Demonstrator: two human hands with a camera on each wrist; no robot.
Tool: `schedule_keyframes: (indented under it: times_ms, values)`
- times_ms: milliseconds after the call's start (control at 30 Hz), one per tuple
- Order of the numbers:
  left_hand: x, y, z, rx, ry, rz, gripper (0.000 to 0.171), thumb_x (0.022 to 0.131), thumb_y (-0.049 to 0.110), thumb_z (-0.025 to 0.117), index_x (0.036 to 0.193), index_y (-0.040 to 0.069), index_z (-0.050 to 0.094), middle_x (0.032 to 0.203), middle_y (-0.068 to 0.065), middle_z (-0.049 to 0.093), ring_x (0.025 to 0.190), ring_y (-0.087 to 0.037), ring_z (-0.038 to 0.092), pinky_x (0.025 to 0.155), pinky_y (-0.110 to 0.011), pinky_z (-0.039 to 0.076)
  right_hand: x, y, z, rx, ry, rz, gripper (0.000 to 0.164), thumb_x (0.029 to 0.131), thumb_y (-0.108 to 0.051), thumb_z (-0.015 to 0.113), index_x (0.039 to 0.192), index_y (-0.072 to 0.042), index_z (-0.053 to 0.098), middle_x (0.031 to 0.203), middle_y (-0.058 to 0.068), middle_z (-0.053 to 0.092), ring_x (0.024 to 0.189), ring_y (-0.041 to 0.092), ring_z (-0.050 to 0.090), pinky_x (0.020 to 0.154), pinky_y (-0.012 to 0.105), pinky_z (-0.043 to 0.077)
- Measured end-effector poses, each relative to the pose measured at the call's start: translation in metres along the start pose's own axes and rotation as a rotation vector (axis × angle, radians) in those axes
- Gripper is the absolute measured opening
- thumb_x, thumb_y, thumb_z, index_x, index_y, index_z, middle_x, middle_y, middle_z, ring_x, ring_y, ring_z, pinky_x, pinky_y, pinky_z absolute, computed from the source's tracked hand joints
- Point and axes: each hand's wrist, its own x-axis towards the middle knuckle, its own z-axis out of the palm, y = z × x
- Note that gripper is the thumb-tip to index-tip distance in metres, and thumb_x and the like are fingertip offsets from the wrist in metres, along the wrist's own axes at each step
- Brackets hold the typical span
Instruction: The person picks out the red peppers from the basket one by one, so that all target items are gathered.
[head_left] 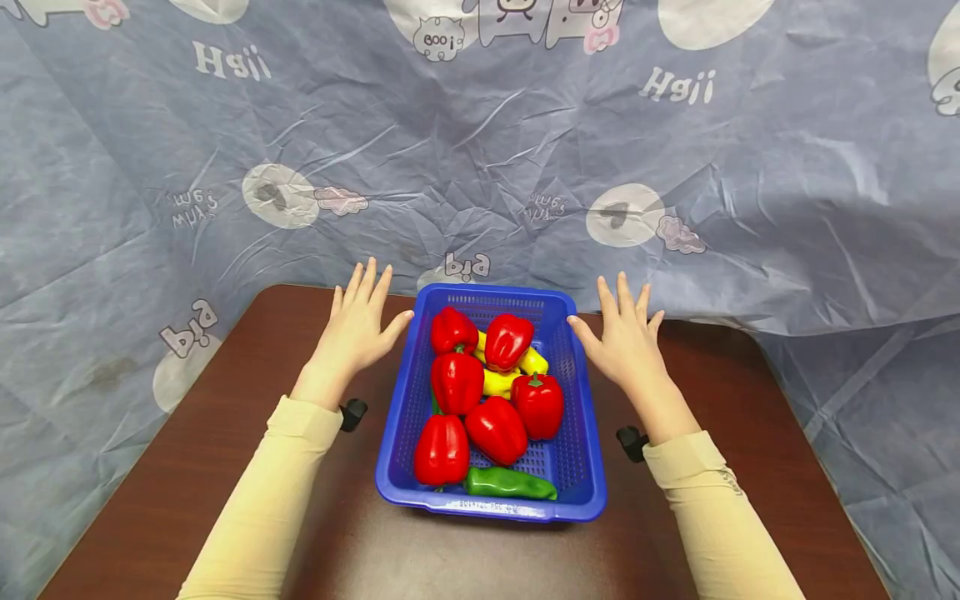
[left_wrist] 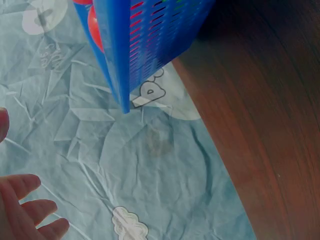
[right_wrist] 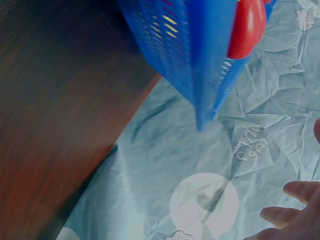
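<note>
On the dark brown surface [head_left: 337, 533], a blue basket [head_left: 540, 510] stood between the two hands, its walls perforated. Contents: six red peppers [head_left: 497, 431], grouped from the far end to the near left corner; yellow peppers [head_left: 500, 383], partly covered by the red ones; one green pepper [head_left: 513, 483] lying crosswise along the near wall. A sliver of green also showed low at the left side, beneath the reds.

Left hand [head_left: 360, 325]: released, fingers extended and spread, over the surface to the left of the basket, thumb directed at its far left corner. Right hand [head_left: 628, 337]: likewise released, fingers splayed, thumb tip at the far right corner. Whether either thumb actually touched the rim could not be settled from the head view; the wrist views caught only fingertips, apart from the basket.

Both forearms wore cream sleeves [head_left: 273, 492]. A black device [head_left: 353, 414] sat at the left wrist, a similar one at the right. Behind the surface hung a grey-blue printed cloth [head_left: 480, 150], creased throughout.
</note>
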Motion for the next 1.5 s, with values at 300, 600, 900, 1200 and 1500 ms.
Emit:
schedule_keyframes:
  times_ms: [300, 600, 900, 1200, 1500]
  values:
    - [0.000, -0.001, -0.009, -0.075, 0.016, -0.005, 0.079, 0.100, 0.050, 0.047, 0.159, 0.011, 0.014, 0.165, -0.018, 0.005, 0.153, -0.036, 0.002, 0.118, -0.064, 0.007, 0.001, -0.014, -0.008, 0.042, -0.019, -0.001, 0.081, 0.099, -0.052, 0.047, 0.158, -0.006, 0.014, 0.163, 0.025, 0.001, 0.146, 0.053, -0.013, 0.108, 0.077, 0.000]
    - [-0.002, -0.001, -0.013, -0.113, 0.038, -0.007, 0.079, 0.099, 0.046, 0.052, 0.158, 0.009, 0.016, 0.165, -0.019, 0.008, 0.151, -0.041, 0.011, 0.118, -0.062, 0.015, 0.001, -0.026, -0.009, 0.111, -0.055, 0.019, 0.082, 0.100, -0.053, 0.046, 0.158, -0.006, 0.013, 0.163, 0.025, 0.002, 0.146, 0.053, -0.011, 0.110, 0.075, 0.002]
    - [-0.009, -0.009, -0.008, -0.145, 0.033, -0.023, 0.079, 0.098, 0.045, 0.053, 0.158, 0.008, 0.017, 0.163, -0.021, 0.013, 0.146, -0.047, 0.018, 0.114, -0.065, 0.022, 0.004, -0.041, -0.001, 0.178, -0.083, 0.025, 0.080, 0.099, -0.048, 0.049, 0.158, -0.006, 0.016, 0.163, 0.024, 0.007, 0.147, 0.052, -0.004, 0.113, 0.071, 0.007]
    - [-0.015, -0.017, 0.003, -0.167, 0.023, -0.052, 0.079, 0.098, 0.044, 0.055, 0.157, 0.005, 0.021, 0.161, -0.023, 0.018, 0.145, -0.048, 0.020, 0.113, -0.064, 0.026, 0.007, -0.054, 0.014, 0.230, -0.116, 0.036, 0.080, 0.099, -0.047, 0.050, 0.158, -0.006, 0.016, 0.163, 0.025, 0.010, 0.149, 0.049, 0.006, 0.118, 0.062, 0.014]
    - [-0.021, -0.022, 0.011, -0.207, 0.009, -0.073, 0.079, 0.097, 0.042, 0.057, 0.156, 0.003, 0.021, 0.158, -0.024, 0.022, 0.144, -0.046, 0.023, 0.113, -0.062, 0.028, 0.007, -0.063, 0.023, 0.259, -0.132, 0.050, 0.078, 0.099, -0.045, 0.050, 0.157, -0.004, 0.018, 0.161, 0.025, 0.016, 0.147, 0.043, 0.024, 0.117, 0.058, 0.024]
